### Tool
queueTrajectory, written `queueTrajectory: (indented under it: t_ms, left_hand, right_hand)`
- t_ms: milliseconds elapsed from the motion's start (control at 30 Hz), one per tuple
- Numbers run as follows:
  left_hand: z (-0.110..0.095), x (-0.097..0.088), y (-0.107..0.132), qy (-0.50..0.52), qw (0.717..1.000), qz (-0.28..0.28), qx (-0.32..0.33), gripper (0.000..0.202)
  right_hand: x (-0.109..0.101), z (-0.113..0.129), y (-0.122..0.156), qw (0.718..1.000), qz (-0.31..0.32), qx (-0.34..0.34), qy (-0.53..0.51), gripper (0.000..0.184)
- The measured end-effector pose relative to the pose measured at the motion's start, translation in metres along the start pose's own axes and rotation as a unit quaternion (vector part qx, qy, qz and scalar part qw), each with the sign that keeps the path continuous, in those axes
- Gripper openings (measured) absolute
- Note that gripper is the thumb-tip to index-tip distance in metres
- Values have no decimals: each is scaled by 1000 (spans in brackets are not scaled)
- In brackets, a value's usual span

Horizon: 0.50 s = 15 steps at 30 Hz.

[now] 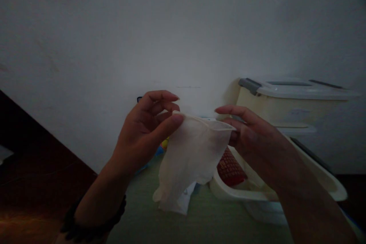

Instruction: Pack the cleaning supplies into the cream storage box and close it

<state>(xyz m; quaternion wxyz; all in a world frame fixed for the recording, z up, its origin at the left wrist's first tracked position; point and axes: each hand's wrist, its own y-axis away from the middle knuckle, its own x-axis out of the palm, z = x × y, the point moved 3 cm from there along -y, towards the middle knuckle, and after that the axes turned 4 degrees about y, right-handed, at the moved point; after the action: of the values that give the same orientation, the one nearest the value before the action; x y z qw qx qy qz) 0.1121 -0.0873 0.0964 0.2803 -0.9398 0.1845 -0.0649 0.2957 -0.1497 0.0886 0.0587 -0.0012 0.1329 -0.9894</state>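
A thin whitish disposable glove hangs in front of me, its rimmed cuff uppermost and its fingers drooping. My left hand pinches the left end of the cuff between thumb and fingers. At the other end, my right hand grips the cuff's right edge, with the index finger raised off it. Between the two hands the cuff is stretched, and its mouth gapes a little on the right. The right thumb is mostly hidden. Something white with faint marks shows behind the glove's lower part.
A pale green table lies below. To the right stands an open white plastic bin with a red printed packet inside. Behind it is a lidded storage box against the wall. A blue and yellow item shows behind my left hand.
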Motion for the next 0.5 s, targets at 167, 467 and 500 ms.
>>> queueTrajectory:
  t_ms: [167,467,500]
  left_hand:
    - [-4,14,6,34,997,47,-51,34]
    - [26,24,11,72,933,292,-198,44]
    - [28,22,12,34,929,311,-196,37]
  right_hand:
    - [6,1,5,994,14,63,89,29]
    - [-6,4,-1,988,-92,-33,123,16]
    - [-8,4,-2,988,-101,-31,116,16]
